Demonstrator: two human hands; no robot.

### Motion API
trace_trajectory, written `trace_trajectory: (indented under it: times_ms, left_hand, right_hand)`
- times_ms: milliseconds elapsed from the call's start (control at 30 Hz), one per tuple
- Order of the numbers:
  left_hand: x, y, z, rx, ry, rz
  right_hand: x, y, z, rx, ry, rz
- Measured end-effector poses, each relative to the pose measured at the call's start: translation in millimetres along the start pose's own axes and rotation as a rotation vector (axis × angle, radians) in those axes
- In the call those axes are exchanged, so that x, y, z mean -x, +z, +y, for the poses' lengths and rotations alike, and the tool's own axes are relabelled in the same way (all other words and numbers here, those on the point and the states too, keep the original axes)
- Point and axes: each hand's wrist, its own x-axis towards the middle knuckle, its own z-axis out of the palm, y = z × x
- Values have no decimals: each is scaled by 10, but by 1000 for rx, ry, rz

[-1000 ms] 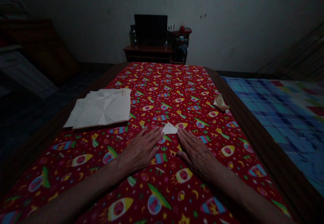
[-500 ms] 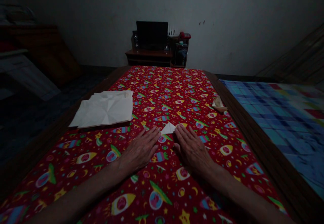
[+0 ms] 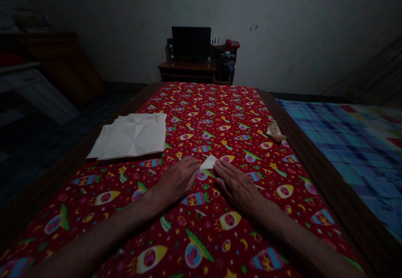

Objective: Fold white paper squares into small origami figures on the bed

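Two bare hands rest on a red cloth printed with rockets, stars and moons (image 3: 216, 236), which covers a long table with a dark brown border (image 3: 301, 148). Between their fingertips, midway between the table's left and right edges, lies a small white triangle of folded paper (image 3: 209, 162), its peak toward the far edge. The left hand (image 3: 179, 177) has its fingers bent, the tips at the triangle's left corner; whether they pinch it is unclear. The right hand (image 3: 237, 186) is flat, palm down, fingers stretched out, with its fingertips touching the right corner.

Near the left edge lies a loose stack of creased white paper sheets (image 3: 135, 137), its sides unevenly aligned. Close to the right edge sits a folded white-and-tan paper piece with raised sides (image 3: 275, 132). Beyond the far edge, a black flat screen (image 3: 191, 43) stands on a reddish-brown wooden stand (image 3: 188, 68).
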Motion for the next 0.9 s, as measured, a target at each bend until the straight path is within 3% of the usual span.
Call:
trace_trajectory:
  times_ms: [167, 433, 667, 900]
  left_hand:
    - [-248, 70, -5, 49, -108, 54]
    - [-306, 246, -39, 163, -211, 63]
    - [-425, 179, 153, 623, -450, 11]
    - [-386, 223, 194, 802, -380, 30]
  right_hand:
    - [21, -5, 45, -150, 27, 30]
    - [68, 77, 131, -215, -36, 126]
    - [-4, 6, 64, -291, 47, 223]
    - [20, 105, 97, -73, -26, 285]
